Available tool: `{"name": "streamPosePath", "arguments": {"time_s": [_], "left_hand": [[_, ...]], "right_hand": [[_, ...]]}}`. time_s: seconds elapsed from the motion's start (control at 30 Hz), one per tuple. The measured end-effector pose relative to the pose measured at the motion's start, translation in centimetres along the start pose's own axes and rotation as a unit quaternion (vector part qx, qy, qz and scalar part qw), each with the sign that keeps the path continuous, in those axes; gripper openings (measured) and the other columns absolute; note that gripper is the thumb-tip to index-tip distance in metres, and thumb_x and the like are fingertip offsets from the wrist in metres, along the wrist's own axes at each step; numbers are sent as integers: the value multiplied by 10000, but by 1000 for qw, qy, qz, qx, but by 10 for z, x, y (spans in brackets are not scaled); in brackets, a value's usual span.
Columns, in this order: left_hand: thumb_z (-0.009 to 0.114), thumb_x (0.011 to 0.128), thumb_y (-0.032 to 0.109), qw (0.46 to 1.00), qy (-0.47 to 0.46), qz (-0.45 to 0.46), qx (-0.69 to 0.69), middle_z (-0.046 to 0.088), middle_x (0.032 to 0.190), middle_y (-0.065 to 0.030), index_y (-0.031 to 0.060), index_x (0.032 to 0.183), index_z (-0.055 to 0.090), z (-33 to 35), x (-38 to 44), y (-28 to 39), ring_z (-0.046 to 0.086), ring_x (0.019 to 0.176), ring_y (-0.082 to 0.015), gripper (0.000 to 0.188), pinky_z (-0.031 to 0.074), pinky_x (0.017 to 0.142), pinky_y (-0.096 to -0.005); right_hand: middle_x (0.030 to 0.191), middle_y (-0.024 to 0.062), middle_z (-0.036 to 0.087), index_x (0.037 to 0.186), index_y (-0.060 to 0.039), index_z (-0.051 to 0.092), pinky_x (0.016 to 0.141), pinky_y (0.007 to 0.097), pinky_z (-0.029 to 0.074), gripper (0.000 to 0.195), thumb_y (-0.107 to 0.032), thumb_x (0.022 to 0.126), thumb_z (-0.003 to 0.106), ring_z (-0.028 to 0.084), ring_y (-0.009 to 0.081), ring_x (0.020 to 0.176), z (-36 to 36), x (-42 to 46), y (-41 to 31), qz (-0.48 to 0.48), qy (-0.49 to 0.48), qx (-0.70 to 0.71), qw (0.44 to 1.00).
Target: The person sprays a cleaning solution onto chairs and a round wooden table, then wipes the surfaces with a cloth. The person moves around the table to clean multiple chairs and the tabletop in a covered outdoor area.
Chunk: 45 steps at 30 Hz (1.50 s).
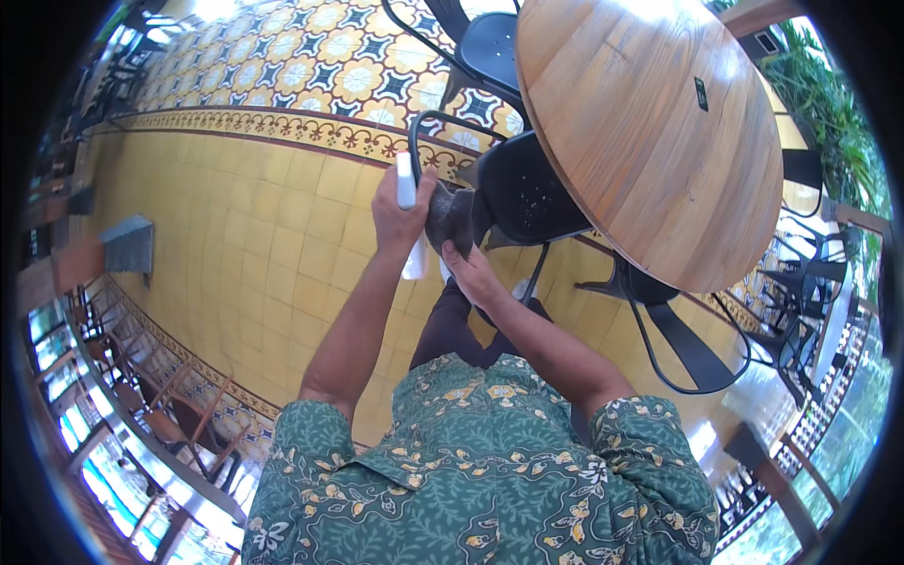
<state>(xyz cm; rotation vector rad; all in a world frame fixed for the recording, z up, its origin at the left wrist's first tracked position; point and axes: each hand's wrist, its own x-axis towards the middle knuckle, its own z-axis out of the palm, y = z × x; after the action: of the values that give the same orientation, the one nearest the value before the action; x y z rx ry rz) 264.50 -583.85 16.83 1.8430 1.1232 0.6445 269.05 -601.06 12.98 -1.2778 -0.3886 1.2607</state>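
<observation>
My left hand [400,217] is wrapped around a white bottle [417,261], which looks like a spray bottle. Bunched in my right hand [473,274] is a dark grey cloth [452,219], its upper end close to my left fingers. Both hands are in front of me beside a black metal chair [522,191], near its curved rail. Pale specks show on the chair's seat; whether they are holes or crumbs I cannot tell. The chair is partly under a round wooden table [650,141], whose top bears a small dark label [700,94].
Another black chair [491,49] stands beyond, and a third black chair [681,339] is to the right of my legs. Yellow floor tiles [282,212] extend left, bordered by a patterned tile band [282,131]. A grey post base [127,244] stands at far left.
</observation>
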Motion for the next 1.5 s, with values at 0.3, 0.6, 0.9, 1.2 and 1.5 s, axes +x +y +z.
{"name": "streamPosePath", "arguments": {"time_s": [0.3, 0.6, 0.9, 1.2, 1.5], "left_hand": [[794, 840, 123, 986, 43, -122, -105, 653, 1110, -96, 9, 1329, 559, 29, 18, -22, 656, 912, -170, 555, 551, 789, -312], [766, 791, 51, 996, -19, -77, -44, 646, 1061, -106, 9, 1314, 563, 18, 42, -3, 632, 941, -115, 563, 542, 770, -278], [758, 701, 57, 973, -94, 50, 206, 648, 1164, -189, 40, 1375, 530, 27, 124, -7, 642, 1094, -389, 711, 530, 932, -499], [691, 701, 6, 993, -77, -27, 82, 604, 1023, -47, 60, 1327, 557, 29, 116, -11, 612, 843, -127, 643, 540, 742, -302], [678, 726, 8, 995, -64, -73, 4, 586, 1148, -50, 78, 1409, 519, 32, 113, -8, 591, 854, -116, 705, 536, 696, -288]], "right_hand": [[1491, 175, 532, 1513, 34, 446, 1161, 378, 355, 859, -638, 989, 562, 483, 299, 1390, -88, 120, 188, 200, 157, 30, 967], [1002, 144, 758, 1218, -22, 714, 844, 397, 535, 512, -478, 993, 659, 728, 278, 937, -141, 140, 191, 263, 302, -193, 896], [1474, 204, 527, 1524, -126, 457, 1084, 458, 439, 609, -229, 943, 607, 526, 358, 1350, -167, 167, 194, -103, 198, -596, 771], [1683, 148, 284, 1583, -144, 393, 1228, 598, 199, 727, -257, 900, 615, 243, 279, 1564, -326, 240, 163, 100, 307, -621, 714], [1685, 110, 301, 1590, -289, 392, 1226, 673, 133, 697, -352, 949, 658, 273, 303, 1557, -306, 109, 163, 29, -120, -711, 693]]}}
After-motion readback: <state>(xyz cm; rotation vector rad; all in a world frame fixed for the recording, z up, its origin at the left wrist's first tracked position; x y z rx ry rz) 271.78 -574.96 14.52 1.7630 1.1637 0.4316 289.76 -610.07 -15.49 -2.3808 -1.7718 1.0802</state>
